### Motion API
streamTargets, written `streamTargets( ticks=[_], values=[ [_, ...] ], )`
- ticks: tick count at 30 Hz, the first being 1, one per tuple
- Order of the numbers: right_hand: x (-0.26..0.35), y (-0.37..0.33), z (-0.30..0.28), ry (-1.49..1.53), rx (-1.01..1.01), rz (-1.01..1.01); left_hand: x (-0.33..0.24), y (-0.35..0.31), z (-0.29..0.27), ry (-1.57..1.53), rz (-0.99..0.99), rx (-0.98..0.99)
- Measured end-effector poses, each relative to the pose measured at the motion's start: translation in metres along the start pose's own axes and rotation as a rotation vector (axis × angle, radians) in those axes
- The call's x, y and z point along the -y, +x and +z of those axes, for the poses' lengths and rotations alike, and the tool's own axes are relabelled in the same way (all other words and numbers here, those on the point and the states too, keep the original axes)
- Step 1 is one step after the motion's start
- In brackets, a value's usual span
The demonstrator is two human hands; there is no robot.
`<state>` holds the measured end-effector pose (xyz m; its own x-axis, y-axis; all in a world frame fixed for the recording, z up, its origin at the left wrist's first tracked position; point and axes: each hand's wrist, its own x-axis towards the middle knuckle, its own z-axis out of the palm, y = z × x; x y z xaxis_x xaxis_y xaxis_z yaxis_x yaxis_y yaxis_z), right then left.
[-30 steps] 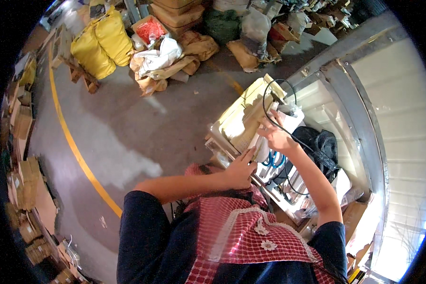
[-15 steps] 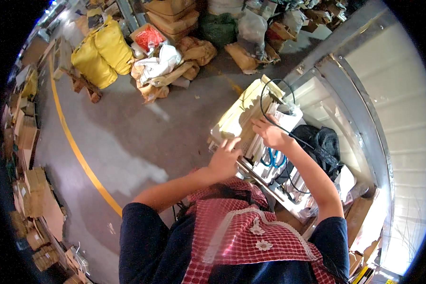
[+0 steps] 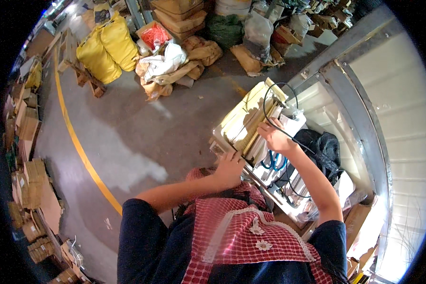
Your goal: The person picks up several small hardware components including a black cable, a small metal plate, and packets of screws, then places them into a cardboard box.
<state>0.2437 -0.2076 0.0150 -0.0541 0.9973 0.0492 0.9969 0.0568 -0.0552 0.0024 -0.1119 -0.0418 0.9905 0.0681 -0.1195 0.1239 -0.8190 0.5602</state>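
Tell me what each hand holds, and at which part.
The right hand grips the black cable near the loop's lower end. The left hand rests on the near edge of the pale flat stack; its grip cannot be told.

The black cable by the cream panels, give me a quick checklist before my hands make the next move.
1. Right hand on the black cable: ok, it meets the cable where the loop comes down.
2. Left hand steadying the stack of cream panels: ok, it rests at the stack's near end.
3. Cable loop free of snags: cannot tell, it arcs over the panels' far end.
4. Panels seated evenly: cannot tell, the edges are too small to judge.
5. Blue hose and black bag clear of the right forearm: not ok, both lie right beside it.
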Motion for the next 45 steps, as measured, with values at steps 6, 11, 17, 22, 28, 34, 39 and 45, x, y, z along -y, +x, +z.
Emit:
streamTargets(
  ticks=[6,11,17,22,28,34,39,45],
  values=[
    [0.001,0.003,0.013,-0.040,0.026,0.063,0.010,0.010,0.000,0.027,-0.023,-0.199],
    [0.016,0.029,0.011,0.034,0.069,0.140,0.013,0.019,-0.011,-0.052,-0.007,-0.226],
    [0.014,0.027,0.000,-0.071,0.042,0.118,0.020,0.028,-0.005,0.033,0.112,-0.384],
    [0.016,0.027,0.012,-0.245,-0.071,0.105,0.034,0.046,-0.011,0.119,0.085,-0.576],
    [0.020,0.024,-0.001,-0.236,0.000,0.196,0.019,0.038,-0.008,0.114,0.089,-0.546],
    [0.010,0.008,0.002,-0.053,-0.023,0.158,0.007,0.039,-0.011,-0.262,0.257,-0.586],
    [0.003,0.021,-0.012,-0.037,-0.010,0.020,-0.003,0.041,-0.004,-0.276,0.218,-0.578],
    [0.007,0.041,-0.018,-0.085,0.037,0.007,-0.010,0.041,-0.009,-0.222,0.146,-0.604]
  ],
)
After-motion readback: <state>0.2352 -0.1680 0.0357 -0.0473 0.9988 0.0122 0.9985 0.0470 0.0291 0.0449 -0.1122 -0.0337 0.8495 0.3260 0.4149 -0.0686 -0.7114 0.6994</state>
